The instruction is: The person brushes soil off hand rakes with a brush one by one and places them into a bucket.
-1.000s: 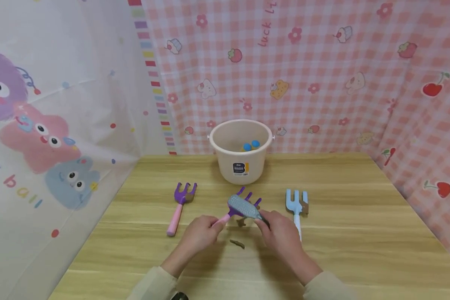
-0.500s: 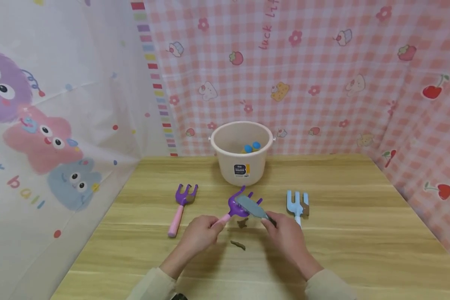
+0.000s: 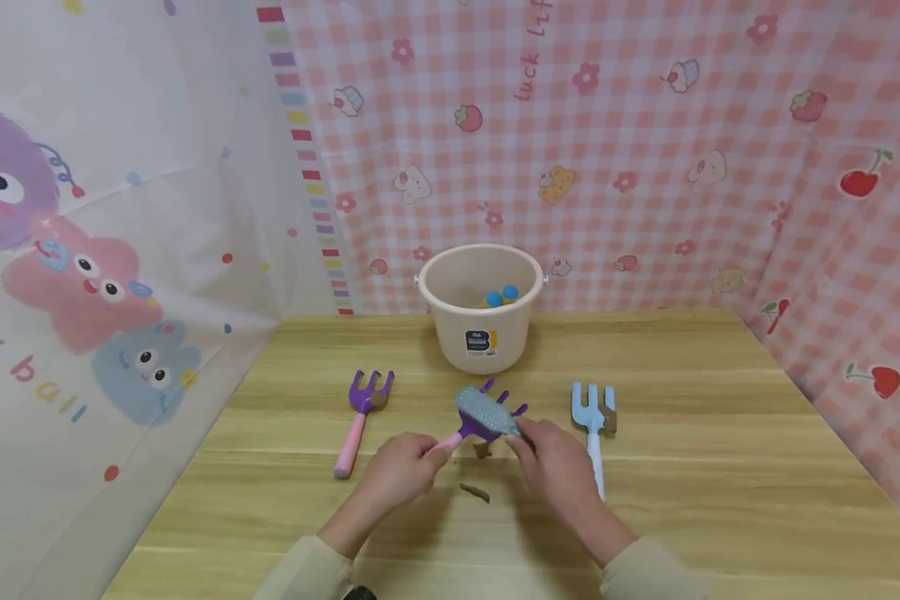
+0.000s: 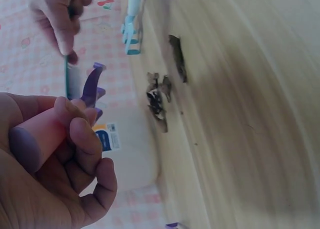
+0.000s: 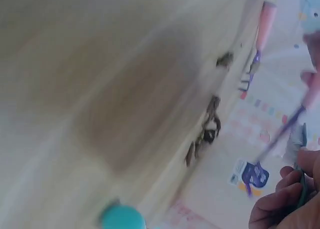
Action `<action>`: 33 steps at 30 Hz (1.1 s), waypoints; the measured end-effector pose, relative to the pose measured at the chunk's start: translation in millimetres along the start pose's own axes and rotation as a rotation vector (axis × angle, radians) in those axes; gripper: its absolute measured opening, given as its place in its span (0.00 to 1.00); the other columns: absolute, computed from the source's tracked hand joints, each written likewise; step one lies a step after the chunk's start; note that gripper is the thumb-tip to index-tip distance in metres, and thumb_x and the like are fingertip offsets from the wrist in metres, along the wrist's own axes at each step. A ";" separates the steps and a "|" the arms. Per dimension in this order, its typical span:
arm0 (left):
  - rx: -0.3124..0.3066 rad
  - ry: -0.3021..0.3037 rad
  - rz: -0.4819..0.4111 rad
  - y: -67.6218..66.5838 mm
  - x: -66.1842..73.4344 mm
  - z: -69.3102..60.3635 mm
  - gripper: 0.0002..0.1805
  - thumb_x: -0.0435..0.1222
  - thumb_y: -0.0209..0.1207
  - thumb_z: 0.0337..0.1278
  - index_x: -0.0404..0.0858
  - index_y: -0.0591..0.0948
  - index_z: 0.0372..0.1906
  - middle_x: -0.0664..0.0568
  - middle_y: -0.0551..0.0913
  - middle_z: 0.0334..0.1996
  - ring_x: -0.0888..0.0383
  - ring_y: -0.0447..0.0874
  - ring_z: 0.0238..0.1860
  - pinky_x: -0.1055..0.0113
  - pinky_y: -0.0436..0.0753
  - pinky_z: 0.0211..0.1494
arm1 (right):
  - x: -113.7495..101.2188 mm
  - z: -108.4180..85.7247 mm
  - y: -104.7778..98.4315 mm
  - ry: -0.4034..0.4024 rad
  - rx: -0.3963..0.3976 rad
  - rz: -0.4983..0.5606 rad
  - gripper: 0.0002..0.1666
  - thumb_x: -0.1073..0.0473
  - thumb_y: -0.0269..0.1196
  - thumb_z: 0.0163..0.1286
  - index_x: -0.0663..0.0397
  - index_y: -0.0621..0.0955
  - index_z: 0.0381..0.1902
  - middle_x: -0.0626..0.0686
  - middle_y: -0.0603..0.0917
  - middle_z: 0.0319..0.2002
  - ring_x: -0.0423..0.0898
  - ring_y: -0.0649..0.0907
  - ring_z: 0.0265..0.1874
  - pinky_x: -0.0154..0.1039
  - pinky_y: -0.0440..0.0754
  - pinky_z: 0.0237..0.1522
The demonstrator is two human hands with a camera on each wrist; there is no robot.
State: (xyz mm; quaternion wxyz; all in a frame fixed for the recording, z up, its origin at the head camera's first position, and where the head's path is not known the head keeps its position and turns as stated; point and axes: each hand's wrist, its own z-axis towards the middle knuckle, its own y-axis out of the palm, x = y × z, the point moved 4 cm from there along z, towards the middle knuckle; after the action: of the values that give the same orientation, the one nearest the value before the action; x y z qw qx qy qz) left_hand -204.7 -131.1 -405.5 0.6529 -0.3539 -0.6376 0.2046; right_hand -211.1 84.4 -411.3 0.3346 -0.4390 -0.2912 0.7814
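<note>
In the head view my left hand [image 3: 401,468] grips the pink handle of a small purple garden hand rake [image 3: 480,428], its tines pointing away to the upper right. My right hand [image 3: 558,465] holds a grey-blue brush [image 3: 486,411] by its handle. The brush head lies across the rake's purple head, dotted back upward, covering part of it. White bristles [image 4: 74,81] show in the left wrist view, facing the rake. Beneath the tools, brown crumpled bits [image 3: 482,450] and a dark brown strip [image 3: 475,492] lie on the wooden table.
A cream bucket [image 3: 480,337] with blue-topped items [image 3: 502,297] inside stands behind the hands. Another purple fork with a pink handle [image 3: 351,446] lies to the left. A light blue fork [image 3: 591,414] with a brown piece [image 3: 609,418] on its tines lies right, beside my right hand.
The brush swung right and turned more edge-on half a second ago, then came back left over the rake's head. My left hand stays almost in place with the rake.
</note>
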 end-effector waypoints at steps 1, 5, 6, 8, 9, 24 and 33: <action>0.000 0.008 -0.008 -0.6 1.5 0.0 0.20 0.47 0.52 0.71 0.43 0.79 0.23 0.56 0.75 0.13 0.61 0.67 0.14 0.68 0.65 0.17 | -1.9 -0.4 1.8 0.019 -0.021 0.017 0.17 0.56 0.67 0.67 0.57 0.85 0.51 0.52 0.81 0.26 0.45 0.77 0.21 0.41 0.74 0.21; -0.015 0.029 -0.046 -2.3 5.6 -2.0 0.21 0.48 0.52 0.71 0.43 0.79 0.22 0.56 0.75 0.13 0.61 0.65 0.14 0.68 0.63 0.18 | 2.9 -1.5 3.3 0.064 0.005 -0.035 0.16 0.56 0.67 0.67 0.54 0.86 0.50 0.52 0.81 0.25 0.49 0.79 0.21 0.45 0.74 0.21; -0.022 0.027 -0.054 -2.6 6.0 -2.8 0.21 0.48 0.52 0.71 0.43 0.79 0.22 0.56 0.75 0.13 0.61 0.64 0.14 0.68 0.63 0.18 | 6.4 -1.4 2.8 0.071 0.025 -0.057 0.15 0.56 0.68 0.66 0.53 0.86 0.49 0.53 0.81 0.26 0.51 0.80 0.22 0.46 0.75 0.20; -0.038 0.024 -0.061 -2.7 6.5 -4.1 0.21 0.47 0.52 0.71 0.43 0.79 0.22 0.56 0.75 0.13 0.61 0.64 0.15 0.68 0.63 0.19 | 13.2 -1.4 0.7 0.063 0.061 -0.095 0.13 0.56 0.68 0.66 0.53 0.86 0.47 0.54 0.82 0.26 0.54 0.81 0.23 0.49 0.76 0.21; -0.044 0.021 -0.064 -2.8 6.7 -4.6 0.20 0.47 0.53 0.71 0.43 0.79 0.22 0.55 0.76 0.14 0.61 0.64 0.15 0.68 0.63 0.19 | 16.4 -1.4 -0.2 0.059 0.072 -0.110 0.13 0.56 0.69 0.65 0.53 0.86 0.46 0.54 0.82 0.26 0.54 0.81 0.23 0.49 0.76 0.20; 0.045 0.010 0.071 -10.2 1.8 -4.0 0.17 0.45 0.55 0.69 0.46 0.79 0.22 0.58 0.71 0.14 0.62 0.64 0.16 0.69 0.63 0.17 | 37.7 -3.1 -22.7 0.134 0.110 -0.038 0.15 0.59 0.67 0.67 0.63 0.85 0.48 0.63 0.86 0.34 0.61 0.85 0.33 0.57 0.79 0.30; 0.236 0.034 -0.112 -47.5 9.2 -1.2 0.14 0.41 0.54 0.68 0.41 0.84 0.29 0.55 0.73 0.14 0.62 0.63 0.14 0.67 0.68 0.21 | 40.7 -11.2 -30.9 0.349 0.023 0.169 0.23 0.54 0.61 0.73 0.67 0.80 0.57 0.66 0.84 0.51 0.62 0.84 0.48 0.59 0.78 0.49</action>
State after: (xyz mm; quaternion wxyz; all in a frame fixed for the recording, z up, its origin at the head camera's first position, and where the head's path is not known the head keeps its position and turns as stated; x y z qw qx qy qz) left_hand -211.3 -156.4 -364.8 0.7112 -0.2418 -0.6166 0.2355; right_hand -209.0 136.7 -413.2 0.3182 -0.5869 -0.1818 0.7220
